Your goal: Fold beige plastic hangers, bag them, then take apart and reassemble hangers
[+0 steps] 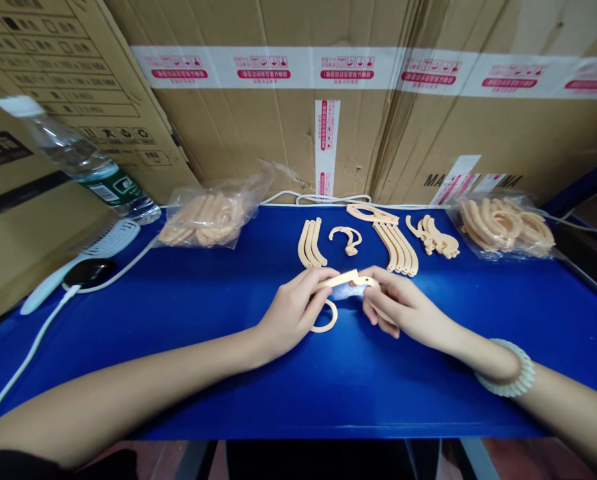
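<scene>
My left hand (297,305) is closed on a flat beige plastic strip (343,279) that points to the right. Below its fingers shows a beige ring (335,319); whether it joins the strip or lies on the table I cannot tell. My right hand (396,303) pinches a curved beige plastic piece (367,281) with a small hole near its end. The two pieces meet, or nearly so, between my hands. Just beyond lie three curved strips (311,243), a hook (349,239), several more curved strips (396,250) and a pile of hooks (433,237).
Clear bags of beige parts lie at back left (206,217) and back right (508,223) on the blue table (238,393). A water bottle (93,167), a hairbrush (91,250) and a black round charger (89,273) with white cable are left. Cardboard (258,127) stands behind.
</scene>
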Demonstrator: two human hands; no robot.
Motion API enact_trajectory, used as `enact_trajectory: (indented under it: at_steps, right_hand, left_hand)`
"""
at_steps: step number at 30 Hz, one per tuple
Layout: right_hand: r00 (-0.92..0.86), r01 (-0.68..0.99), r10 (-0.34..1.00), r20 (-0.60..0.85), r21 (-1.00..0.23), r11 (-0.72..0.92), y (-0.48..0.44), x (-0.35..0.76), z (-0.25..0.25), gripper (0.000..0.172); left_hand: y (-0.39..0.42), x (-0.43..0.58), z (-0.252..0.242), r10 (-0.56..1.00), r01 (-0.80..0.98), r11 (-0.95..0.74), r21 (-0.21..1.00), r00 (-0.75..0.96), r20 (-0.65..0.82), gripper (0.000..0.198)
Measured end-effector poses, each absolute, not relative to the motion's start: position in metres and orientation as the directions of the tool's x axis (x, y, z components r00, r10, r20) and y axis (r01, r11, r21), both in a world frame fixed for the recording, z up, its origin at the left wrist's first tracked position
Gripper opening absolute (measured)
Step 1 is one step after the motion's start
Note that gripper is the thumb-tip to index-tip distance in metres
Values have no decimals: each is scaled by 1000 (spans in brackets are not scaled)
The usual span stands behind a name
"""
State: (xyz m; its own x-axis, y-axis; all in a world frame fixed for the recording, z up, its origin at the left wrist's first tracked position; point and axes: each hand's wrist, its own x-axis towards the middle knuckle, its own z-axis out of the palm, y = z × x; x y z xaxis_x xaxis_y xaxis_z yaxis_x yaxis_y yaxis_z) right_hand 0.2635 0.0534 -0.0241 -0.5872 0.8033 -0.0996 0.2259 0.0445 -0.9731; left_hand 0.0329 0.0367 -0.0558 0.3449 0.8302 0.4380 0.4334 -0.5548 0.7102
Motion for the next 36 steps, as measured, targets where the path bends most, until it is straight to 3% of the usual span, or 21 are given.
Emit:
enact_trajectory:
  at_steps: [3,6,11,17,22,27,36]
  right_hand:
    - [-631,236,761,-153,-972,1,50,265,-25,30]
    - [-647,222,737,-194,-973,-62,47,266,-27,34]
    - [-652,215,718,-244,-968,-133,43,264,-28,42]
    - [-601,320,758,-253,-945,-61,38,259,-22,43]
    - [-572,418,810,-128,-896,154,34,258,-18,38]
    - [-576,442,813,82,-806,394,31,257,-17,41]
    - [-546,464,827,133,-774,431,27,255,-17,43]
  left_hand:
    - [37,30,-58,701,575,-704,418,466,540,25]
    - [37,30,-58,600,663,-737,131,553,578,24]
    - [37,30,-54,512,688,-716,-121,635,579,23]
    - [36,32,-46,460,672,-709,-215,671,581,32]
    - [35,33,-41,404,663,-697,-273,678,614,33]
    - [33,32,-39,417,664,-704,-252,674,610,32]
    - [32,33,-37,453,666,-725,-176,653,607,37]
